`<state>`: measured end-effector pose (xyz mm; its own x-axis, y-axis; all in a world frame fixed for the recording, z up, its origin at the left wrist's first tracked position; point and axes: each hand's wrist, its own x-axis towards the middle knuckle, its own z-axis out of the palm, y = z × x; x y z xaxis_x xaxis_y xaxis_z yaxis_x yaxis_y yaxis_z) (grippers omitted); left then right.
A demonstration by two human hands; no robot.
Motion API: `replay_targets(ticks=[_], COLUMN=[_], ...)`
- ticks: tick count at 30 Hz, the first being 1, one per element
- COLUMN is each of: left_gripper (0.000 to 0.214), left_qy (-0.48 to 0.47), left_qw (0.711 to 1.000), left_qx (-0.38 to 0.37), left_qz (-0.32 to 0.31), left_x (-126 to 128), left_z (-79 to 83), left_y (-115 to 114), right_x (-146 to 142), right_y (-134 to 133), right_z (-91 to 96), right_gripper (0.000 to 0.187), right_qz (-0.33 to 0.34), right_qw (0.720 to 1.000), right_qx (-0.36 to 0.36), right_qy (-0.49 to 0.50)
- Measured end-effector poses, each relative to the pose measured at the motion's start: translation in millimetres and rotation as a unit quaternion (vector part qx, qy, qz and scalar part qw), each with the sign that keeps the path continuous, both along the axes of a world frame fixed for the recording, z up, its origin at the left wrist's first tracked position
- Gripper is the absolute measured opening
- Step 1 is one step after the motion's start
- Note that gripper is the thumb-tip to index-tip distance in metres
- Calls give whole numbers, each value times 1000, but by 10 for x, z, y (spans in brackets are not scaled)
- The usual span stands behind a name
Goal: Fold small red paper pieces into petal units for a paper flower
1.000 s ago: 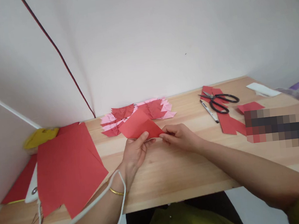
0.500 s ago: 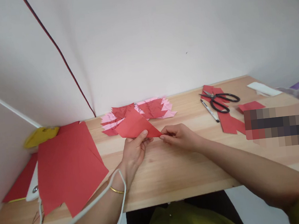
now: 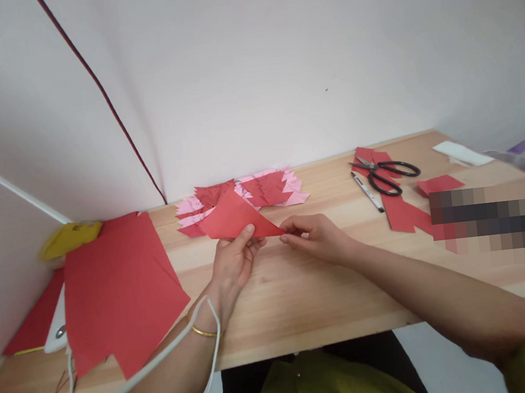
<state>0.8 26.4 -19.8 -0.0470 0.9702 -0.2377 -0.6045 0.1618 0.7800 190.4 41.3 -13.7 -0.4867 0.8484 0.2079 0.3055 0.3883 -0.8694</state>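
A folded piece of red paper [image 3: 234,216] is held above the wooden table between both hands. My left hand [image 3: 236,257] grips its lower edge, thumb on top and fingers underneath. With thumb and fingertips, my right hand [image 3: 316,238] pinches the paper's pointed right corner. Just behind the paper lie pleated pieces of red and pink paper [image 3: 266,190], partly covered by it. A white cable [image 3: 166,353] passes in front of my left wrist.
Large red paper sheets [image 3: 117,293] lie on the left, by a yellow object [image 3: 70,240]. Black-handled scissors [image 3: 385,177], a pen [image 3: 368,191] and red scraps [image 3: 400,214] are on the right. A white strip [image 3: 462,153] sits at the back right. The right edge is pixelated.
The red paper and both hands have barely shifted, slightly left and up in view. Both hands keep their hold.
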Motion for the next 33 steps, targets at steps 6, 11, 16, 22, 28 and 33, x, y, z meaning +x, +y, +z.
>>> replay_targets(ticks=[6, 11, 16, 22, 28, 33], left_gripper=[25, 26, 25, 28, 28, 30], left_qy=[-5, -5, 3, 10, 28, 34], left_qw=[1000, 1000, 1000, 1000, 1000, 999], left_qx=[4, 7, -5, 4, 7, 2], left_qz=[5, 15, 11, 3, -12, -19], left_x=[12, 29, 31, 24, 56, 80], left_z=[2, -5, -3, 3, -1, -12], left_y=[-13, -25, -30, -30, -51, -70], right_x=[-25, -30, -5, -10, -43, -33], right_y=[-15, -17, 14, 14, -3, 8], right_z=[38, 49, 15, 6, 16, -22], right_gripper=[16, 19, 23, 28, 25, 26], right_qz=[-19, -12, 17, 43, 17, -13], right_qw=[994, 989, 985, 980, 997, 1000], right_qx=[-101, -140, -169, -191, -67, -26], right_qy=[33, 34, 43, 45, 23, -10])
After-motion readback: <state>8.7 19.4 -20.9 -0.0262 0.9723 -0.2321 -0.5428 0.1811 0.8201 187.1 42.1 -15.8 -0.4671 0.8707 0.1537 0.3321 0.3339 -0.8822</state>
